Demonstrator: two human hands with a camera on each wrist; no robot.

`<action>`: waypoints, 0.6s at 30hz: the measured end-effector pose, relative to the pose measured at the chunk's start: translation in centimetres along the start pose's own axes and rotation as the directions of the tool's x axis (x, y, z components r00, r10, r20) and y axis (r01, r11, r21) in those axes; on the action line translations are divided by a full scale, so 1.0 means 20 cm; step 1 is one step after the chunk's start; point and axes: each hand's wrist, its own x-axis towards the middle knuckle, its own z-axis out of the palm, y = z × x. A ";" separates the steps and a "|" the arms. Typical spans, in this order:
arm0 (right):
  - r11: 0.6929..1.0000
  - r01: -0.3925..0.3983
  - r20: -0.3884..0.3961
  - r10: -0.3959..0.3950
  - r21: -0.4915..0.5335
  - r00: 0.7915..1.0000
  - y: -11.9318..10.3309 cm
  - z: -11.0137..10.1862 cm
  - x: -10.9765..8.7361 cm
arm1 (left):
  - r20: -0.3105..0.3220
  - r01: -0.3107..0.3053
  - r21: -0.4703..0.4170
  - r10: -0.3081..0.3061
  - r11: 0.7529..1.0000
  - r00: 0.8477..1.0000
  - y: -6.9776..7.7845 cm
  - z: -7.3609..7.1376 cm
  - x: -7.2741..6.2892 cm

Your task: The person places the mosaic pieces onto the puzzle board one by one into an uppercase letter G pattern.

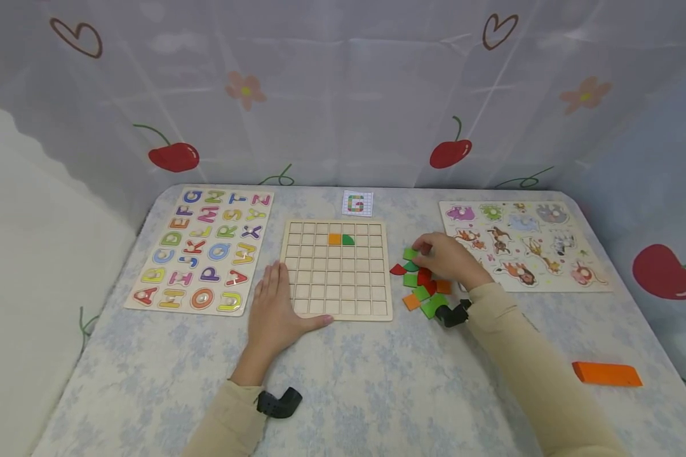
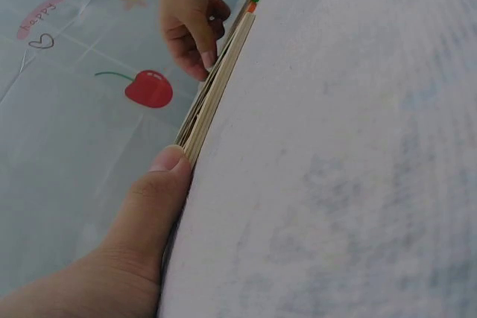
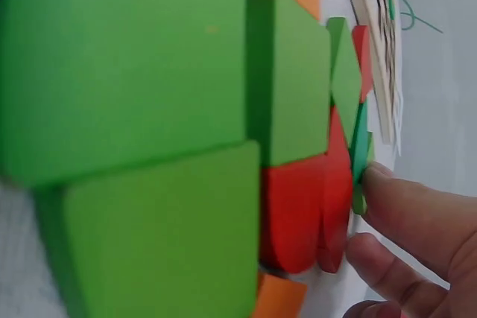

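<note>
My left hand (image 1: 273, 311) lies flat at the near left corner of the wooden grid board (image 1: 337, 309), fingers straight along its left side and thumb at its front edge. The thumb (image 2: 153, 199) touches that edge in the left wrist view. An orange square (image 1: 334, 239) and a green quarter-circle (image 1: 348, 240) sit side by side in the grid. My right hand (image 1: 446, 257) is over the far side of the loose pieces, thumb and finger pinching a green square (image 1: 409, 254). Its thumb (image 3: 402, 199) covers part of that square in the right wrist view.
Red pieces (image 1: 425, 278), green ones (image 1: 431, 306) and orange squares (image 1: 411, 301) lie right of the board. A pattern card (image 1: 357, 204) is behind it. A letter puzzle (image 1: 200, 254) lies left, an animal puzzle (image 1: 540, 247) right. An orange block (image 1: 607, 374) lies near right.
</note>
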 end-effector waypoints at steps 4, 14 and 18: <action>1.000 0.013 -0.018 -0.013 0.000 1.000 0.01 0.01 0.02 | 0.002 0.003 0.002 -0.003 1.000 1.000 0.00 0.00 0.00; 0.985 0.058 -0.060 -0.049 0.163 0.997 -0.02 -0.01 0.06 | 0.002 0.001 0.007 -0.001 1.000 1.000 0.00 0.00 0.00; 0.980 0.069 -0.086 -0.053 0.187 0.995 -0.11 0.02 0.13 | 0.002 0.001 0.001 -0.001 1.000 1.000 0.00 0.00 0.00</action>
